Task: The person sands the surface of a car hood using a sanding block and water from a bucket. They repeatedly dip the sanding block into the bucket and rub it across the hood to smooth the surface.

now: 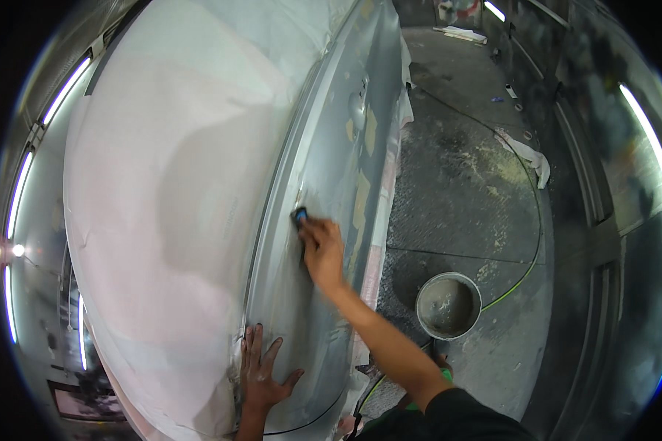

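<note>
My right hand point(321, 250) grips a small dark sanding block with a blue part point(299, 217), pressed on the grey car body panel point(320, 147) near a long raised edge. My left hand point(265, 371) lies lower on the same panel, fingers spread, close beside the masking sheet point(165, 191) that covers the car to the left. Pale yellowish filler patches point(360, 198) show along the panel's right part, below a recessed handle area point(358, 99).
On the floor point(463, 220) to the right stand a round bucket of grey liquid point(447, 305) and, farther up, a crumpled white cloth point(533, 158). A thin hose point(539, 220) loops across the floor. The booth wall point(596, 331) with strip lights runs along the right.
</note>
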`<state>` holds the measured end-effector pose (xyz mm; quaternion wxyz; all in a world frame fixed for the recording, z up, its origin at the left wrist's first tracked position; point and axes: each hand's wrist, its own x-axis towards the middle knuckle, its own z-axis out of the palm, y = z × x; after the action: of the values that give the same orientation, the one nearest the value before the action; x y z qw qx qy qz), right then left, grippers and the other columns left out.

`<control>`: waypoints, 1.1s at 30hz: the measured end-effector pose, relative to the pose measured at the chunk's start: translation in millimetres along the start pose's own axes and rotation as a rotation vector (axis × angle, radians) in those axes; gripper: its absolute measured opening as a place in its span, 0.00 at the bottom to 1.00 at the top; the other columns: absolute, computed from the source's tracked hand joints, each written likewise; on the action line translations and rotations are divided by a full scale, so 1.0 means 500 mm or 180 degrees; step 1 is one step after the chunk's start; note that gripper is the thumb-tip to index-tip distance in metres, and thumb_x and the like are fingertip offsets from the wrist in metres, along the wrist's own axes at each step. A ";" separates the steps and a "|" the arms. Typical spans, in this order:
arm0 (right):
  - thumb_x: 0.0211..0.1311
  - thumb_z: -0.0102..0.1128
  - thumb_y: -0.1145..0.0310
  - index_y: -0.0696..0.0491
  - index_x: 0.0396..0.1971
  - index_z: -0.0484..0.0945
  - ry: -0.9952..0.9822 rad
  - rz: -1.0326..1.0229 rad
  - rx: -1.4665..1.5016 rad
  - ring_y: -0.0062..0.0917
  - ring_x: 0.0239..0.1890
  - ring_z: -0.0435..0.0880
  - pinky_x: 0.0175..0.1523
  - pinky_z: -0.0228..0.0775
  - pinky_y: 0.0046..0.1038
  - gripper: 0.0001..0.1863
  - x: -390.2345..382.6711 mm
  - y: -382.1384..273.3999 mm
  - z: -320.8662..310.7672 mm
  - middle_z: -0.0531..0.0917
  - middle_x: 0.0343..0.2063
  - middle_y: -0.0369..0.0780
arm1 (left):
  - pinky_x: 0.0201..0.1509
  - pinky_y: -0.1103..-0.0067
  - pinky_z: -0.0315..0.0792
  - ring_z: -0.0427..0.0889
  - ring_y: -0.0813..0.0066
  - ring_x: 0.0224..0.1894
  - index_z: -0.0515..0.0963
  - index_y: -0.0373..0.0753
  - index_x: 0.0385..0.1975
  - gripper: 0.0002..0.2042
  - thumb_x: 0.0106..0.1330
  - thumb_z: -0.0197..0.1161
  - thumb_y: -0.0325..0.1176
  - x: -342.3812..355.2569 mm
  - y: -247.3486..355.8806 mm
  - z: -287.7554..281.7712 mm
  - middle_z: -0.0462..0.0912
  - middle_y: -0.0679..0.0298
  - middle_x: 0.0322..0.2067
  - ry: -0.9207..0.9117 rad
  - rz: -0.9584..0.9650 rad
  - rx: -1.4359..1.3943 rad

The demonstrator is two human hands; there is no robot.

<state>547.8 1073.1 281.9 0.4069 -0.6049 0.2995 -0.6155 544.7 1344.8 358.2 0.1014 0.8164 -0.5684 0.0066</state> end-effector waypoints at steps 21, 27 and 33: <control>0.56 0.57 0.82 0.60 0.36 0.82 0.0142 0.0407 0.0202 0.42 0.38 0.77 0.44 0.68 0.37 0.08 0.084 0.045 -0.024 0.80 0.33 0.46 | 0.71 0.48 0.49 0.52 0.40 0.72 0.74 0.41 0.56 0.35 0.46 0.76 0.46 0.013 0.022 0.007 0.58 0.43 0.68 -0.0063 -0.0037 0.0070; 0.54 0.64 0.79 0.59 0.33 0.84 -0.0206 0.0297 0.0105 0.40 0.39 0.80 0.46 0.71 0.36 0.07 -0.037 -0.028 -0.013 0.84 0.36 0.47 | 0.71 0.47 0.49 0.53 0.40 0.72 0.73 0.42 0.56 0.36 0.44 0.77 0.46 0.006 0.005 -0.003 0.57 0.44 0.69 -0.0038 0.0034 0.0108; 0.56 0.63 0.77 0.60 0.37 0.84 0.0233 0.0488 0.0137 0.43 0.37 0.78 0.45 0.70 0.35 0.09 0.143 0.028 0.006 0.83 0.36 0.47 | 0.70 0.49 0.53 0.55 0.42 0.71 0.75 0.42 0.56 0.35 0.47 0.76 0.50 0.022 0.028 0.002 0.59 0.46 0.68 -0.0067 -0.0073 0.0066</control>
<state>557.0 1004.8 305.7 0.4544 -0.5484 0.3464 -0.6105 535.3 1329.7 360.6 0.0870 0.8239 -0.5600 0.0027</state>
